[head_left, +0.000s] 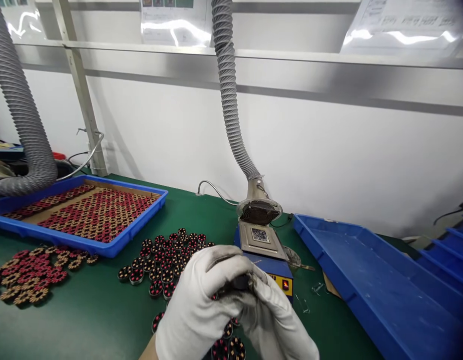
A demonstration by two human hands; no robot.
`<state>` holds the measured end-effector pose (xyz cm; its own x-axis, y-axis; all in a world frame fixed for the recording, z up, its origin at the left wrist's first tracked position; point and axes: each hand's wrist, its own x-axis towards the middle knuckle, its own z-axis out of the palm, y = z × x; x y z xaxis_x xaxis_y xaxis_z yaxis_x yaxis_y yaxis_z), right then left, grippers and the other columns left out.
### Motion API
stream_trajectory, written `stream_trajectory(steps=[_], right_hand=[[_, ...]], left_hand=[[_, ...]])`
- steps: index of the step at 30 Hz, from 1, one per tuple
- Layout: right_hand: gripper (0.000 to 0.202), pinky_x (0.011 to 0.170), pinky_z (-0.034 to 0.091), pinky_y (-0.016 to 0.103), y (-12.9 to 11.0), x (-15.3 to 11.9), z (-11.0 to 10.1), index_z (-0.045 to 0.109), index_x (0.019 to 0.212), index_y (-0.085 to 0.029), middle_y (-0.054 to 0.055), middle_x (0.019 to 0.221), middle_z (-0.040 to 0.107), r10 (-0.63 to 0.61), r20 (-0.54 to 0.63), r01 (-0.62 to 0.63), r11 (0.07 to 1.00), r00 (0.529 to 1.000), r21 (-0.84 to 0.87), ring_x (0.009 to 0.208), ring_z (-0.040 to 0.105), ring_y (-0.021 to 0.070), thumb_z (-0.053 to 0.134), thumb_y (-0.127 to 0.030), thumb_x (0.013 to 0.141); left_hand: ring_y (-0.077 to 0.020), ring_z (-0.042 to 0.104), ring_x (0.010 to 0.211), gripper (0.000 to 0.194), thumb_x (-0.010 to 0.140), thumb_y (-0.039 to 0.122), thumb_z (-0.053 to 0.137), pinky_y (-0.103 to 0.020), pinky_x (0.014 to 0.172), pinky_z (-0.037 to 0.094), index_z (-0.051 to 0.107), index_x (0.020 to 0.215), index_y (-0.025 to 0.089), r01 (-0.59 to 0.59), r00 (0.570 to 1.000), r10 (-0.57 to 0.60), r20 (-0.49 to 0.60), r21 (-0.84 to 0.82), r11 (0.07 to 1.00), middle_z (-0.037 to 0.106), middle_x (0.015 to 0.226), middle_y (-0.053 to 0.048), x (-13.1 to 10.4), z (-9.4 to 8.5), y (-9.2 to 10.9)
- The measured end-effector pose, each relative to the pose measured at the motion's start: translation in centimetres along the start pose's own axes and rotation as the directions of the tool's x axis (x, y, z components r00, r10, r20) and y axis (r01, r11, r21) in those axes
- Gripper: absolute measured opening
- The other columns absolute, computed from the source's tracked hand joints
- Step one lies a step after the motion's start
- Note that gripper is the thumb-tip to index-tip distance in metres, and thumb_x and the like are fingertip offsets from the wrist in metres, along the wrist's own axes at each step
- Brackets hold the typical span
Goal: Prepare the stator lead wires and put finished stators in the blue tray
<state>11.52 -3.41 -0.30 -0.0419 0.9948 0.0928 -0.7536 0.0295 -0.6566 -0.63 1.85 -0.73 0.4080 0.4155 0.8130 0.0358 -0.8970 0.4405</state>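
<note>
White gloves with grey-stained fingertips cover both of my hands, which meet at the lower middle of the head view. My left hand (201, 302) curls its fingers around a small dark part (241, 283). From the other side, my right hand (278, 320) closes on the same part. Fingers hide most of it, so its exact kind does not show. Round black parts with red or tan segments and metallic rims (167, 260) lie grouped on the green table, left of and beneath my hands. Just beyond them stands what looks like a solder pot (263, 240), its switch lit.
A fume hose (229, 90) drops to a round hood (259, 207) over the pot. At left, a blue tray (114, 245) carries rows of red and tan rings; loose rings (32, 275) lie before it. Another blue tray (366, 260) slants along the right.
</note>
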Motion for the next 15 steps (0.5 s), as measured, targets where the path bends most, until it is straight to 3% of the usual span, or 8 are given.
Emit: stream_trajectory(steps=[4,8,11,13,15], right_hand=[[0.028,0.071,0.051,0.029,0.2,0.2,-0.4,0.066,0.094,-0.028,0.000,0.087,0.069,0.001,-0.067,-0.005,0.998,0.998,-0.055,0.080,0.064,0.0172,0.071,-0.022,0.067],[0.031,0.082,0.047,0.028,0.3,0.3,-0.3,0.067,0.091,-0.024,0.002,0.095,0.068,-0.078,-0.174,0.050,0.987,0.982,-0.155,0.086,0.063,0.0171,0.075,-0.018,0.061],[0.031,0.084,0.047,0.031,0.4,0.1,-0.2,0.068,0.089,-0.020,0.005,0.091,0.070,-0.028,-0.133,0.009,0.990,0.991,-0.140,0.083,0.064,0.0183,0.076,-0.018,0.060],[0.028,0.079,0.049,0.034,0.5,0.0,-0.5,0.068,0.089,-0.021,0.005,0.089,0.071,0.055,-0.069,-0.058,0.997,0.996,-0.040,0.079,0.065,0.0188,0.075,-0.022,0.063],[0.024,0.073,0.051,0.035,0.7,-0.1,-1.0,0.068,0.089,-0.023,0.004,0.090,0.071,0.114,-0.014,-0.113,0.991,0.993,0.076,0.079,0.065,0.0193,0.072,-0.025,0.066]], left_hand=[[-0.0178,0.054,0.097,0.033,0.079,0.018,0.058,-0.029,0.087,0.044,0.051,0.111,0.023,0.055,0.998,-0.055,0.010,-0.037,0.998,0.057,0.109,-0.005,-0.1,0.0,-0.1],[-0.0183,0.055,0.097,0.018,0.081,0.016,0.050,-0.029,0.088,0.043,0.061,0.094,0.021,0.177,0.981,-0.188,-0.039,-0.198,0.964,0.062,0.101,-0.004,0.0,-0.1,0.2],[-0.0175,0.057,0.090,0.016,0.082,0.017,0.047,-0.026,0.081,0.046,0.061,0.077,0.020,0.339,0.920,-0.387,-0.065,-0.368,0.866,0.064,0.089,-0.002,0.0,-0.5,0.3],[-0.0156,0.057,0.089,0.020,0.083,0.015,0.043,-0.023,0.081,0.046,0.061,0.079,0.021,0.419,0.855,-0.509,-0.101,-0.446,0.791,0.064,0.090,0.000,-0.1,-0.9,0.3],[-0.0150,0.055,0.097,0.021,0.080,0.012,0.048,-0.021,0.086,0.043,0.062,0.089,0.024,0.442,0.849,-0.519,-0.095,-0.409,0.798,0.062,0.101,0.001,-0.1,-1.3,0.3]])
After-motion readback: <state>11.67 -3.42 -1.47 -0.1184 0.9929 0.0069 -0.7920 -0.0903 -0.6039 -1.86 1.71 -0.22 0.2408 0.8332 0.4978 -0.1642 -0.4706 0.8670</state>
